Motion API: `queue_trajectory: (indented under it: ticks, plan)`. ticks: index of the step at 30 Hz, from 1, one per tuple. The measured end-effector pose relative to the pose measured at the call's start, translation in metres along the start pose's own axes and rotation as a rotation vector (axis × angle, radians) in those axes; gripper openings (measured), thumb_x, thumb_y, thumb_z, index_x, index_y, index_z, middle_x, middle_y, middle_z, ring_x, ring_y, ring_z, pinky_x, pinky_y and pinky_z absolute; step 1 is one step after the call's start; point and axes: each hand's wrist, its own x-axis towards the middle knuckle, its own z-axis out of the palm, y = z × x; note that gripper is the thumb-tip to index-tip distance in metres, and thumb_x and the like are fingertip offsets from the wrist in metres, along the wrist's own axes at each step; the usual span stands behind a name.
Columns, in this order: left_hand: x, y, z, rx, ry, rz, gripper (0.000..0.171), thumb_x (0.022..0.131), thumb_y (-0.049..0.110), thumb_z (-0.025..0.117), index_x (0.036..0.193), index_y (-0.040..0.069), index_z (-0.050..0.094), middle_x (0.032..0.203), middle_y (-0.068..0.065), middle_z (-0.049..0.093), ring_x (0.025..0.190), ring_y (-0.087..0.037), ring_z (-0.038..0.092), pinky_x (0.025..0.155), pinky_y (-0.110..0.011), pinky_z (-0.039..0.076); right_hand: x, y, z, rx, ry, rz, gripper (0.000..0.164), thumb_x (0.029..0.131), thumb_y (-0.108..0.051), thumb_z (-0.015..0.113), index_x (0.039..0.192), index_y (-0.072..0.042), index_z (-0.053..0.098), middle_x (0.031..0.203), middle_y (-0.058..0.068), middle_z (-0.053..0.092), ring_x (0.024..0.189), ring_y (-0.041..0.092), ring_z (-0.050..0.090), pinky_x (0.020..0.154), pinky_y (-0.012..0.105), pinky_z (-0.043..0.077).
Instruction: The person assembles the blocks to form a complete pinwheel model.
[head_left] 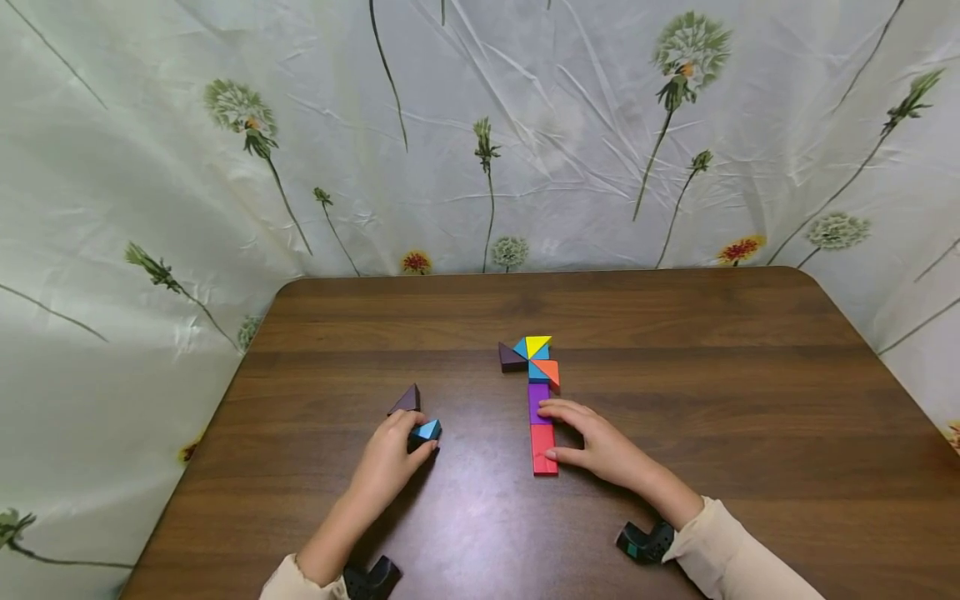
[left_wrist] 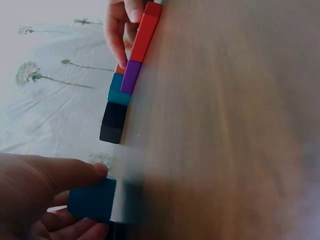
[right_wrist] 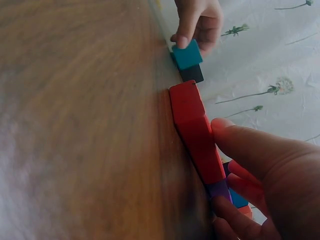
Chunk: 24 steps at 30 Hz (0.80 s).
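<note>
My left hand (head_left: 390, 454) pinches a blue triangular block (head_left: 427, 430) between thumb and fingers, low over the table. Just beyond those fingers lies a dark triangular block (head_left: 407, 399), partly hidden by the hand. My right hand (head_left: 600, 446) rests along a row of blocks, its thumb touching the red block (head_left: 543, 462) and a fingertip at the purple block (head_left: 537, 400). Above the purple one, a pinwheel-like cluster joins a yellow triangle (head_left: 537, 344), an orange triangle (head_left: 551, 372), blue triangles (head_left: 537, 375) and another dark triangle (head_left: 512, 360).
All the blocks are on a brown wooden table (head_left: 712, 350). A pale curtain with dandelion prints (head_left: 555, 150) hangs behind its far edge. Dark wrist devices are visible at the left wrist (head_left: 372, 578) and right wrist (head_left: 645, 542).
</note>
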Motion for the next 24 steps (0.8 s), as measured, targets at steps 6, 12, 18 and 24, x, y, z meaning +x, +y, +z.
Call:
queue_trajectory:
  ticks: [6, 12, 18, 24]
  plan:
    - [0.012, 0.011, 0.002, 0.013, -0.017, 0.066, 0.024, 0.073, 0.012, 0.075, 0.090, 0.004, 0.061, 0.089, -0.005, 0.058, 0.080, -0.019, 0.055, 0.068, -0.033, 0.048, 0.000, -0.001, 0.000, 0.000, 0.001, -0.010, 0.056, 0.079, -0.028, 0.069, 0.127, -0.007, 0.050, 0.131, 0.009, 0.044, 0.122, 0.027, 0.037, 0.096, 0.048, 0.032]
    - [0.028, 0.024, 0.004, 0.023, -0.029, 0.118, 0.025, 0.073, 0.014, 0.075, 0.092, 0.006, 0.062, 0.088, -0.003, 0.057, 0.082, -0.018, 0.055, 0.068, -0.032, 0.047, 0.001, -0.001, 0.000, -0.013, -0.002, -0.017, 0.056, 0.079, -0.029, 0.069, 0.127, -0.007, 0.049, 0.131, 0.009, 0.044, 0.122, 0.027, 0.038, 0.097, 0.047, 0.032]
    - [0.046, 0.034, 0.010, -0.028, -0.039, 0.145, 0.024, 0.072, 0.013, 0.076, 0.090, 0.006, 0.062, 0.086, -0.001, 0.057, 0.079, -0.016, 0.054, 0.065, -0.030, 0.046, 0.001, -0.002, 0.000, -0.002, -0.007, -0.005, 0.056, 0.079, -0.028, 0.069, 0.127, -0.007, 0.049, 0.131, 0.009, 0.044, 0.122, 0.026, 0.037, 0.097, 0.046, 0.031]
    - [0.065, 0.041, 0.022, -0.080, -0.077, 0.134, 0.022, 0.073, 0.014, 0.075, 0.091, 0.008, 0.063, 0.086, -0.002, 0.057, 0.075, -0.016, 0.053, 0.065, -0.030, 0.046, 0.001, -0.002, -0.001, 0.002, -0.006, 0.010, 0.056, 0.079, -0.028, 0.070, 0.127, -0.008, 0.049, 0.131, 0.009, 0.044, 0.122, 0.027, 0.037, 0.097, 0.047, 0.032]
